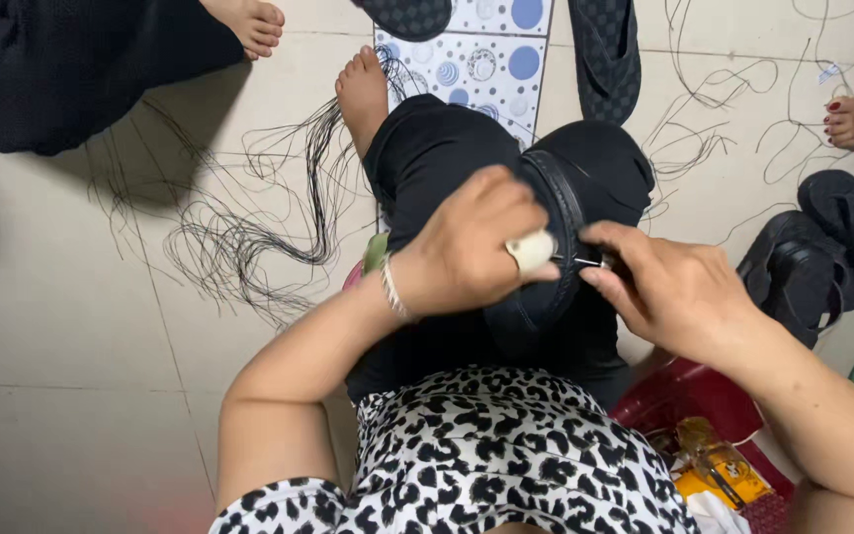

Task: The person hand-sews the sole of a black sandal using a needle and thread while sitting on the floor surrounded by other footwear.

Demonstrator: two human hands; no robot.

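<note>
Black leather shoe upper (546,247) gripped on a knee at frame centre.

The left hand (467,252), a wrapped finger (531,251) showing, is closed over the upper's rim. The right hand (669,287) pinches a needle (590,261) at its edge. Loose black threads (239,227) sprawl left; sandals (822,252) crowd the right; bare tiled floor (61,326) lies lower left.

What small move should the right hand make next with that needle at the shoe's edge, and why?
Probably pull the needle on through. The right hand pinches it at the rim of the dark shoe, which the left hand steadies on the knee, its taped finger against the rim.
</note>
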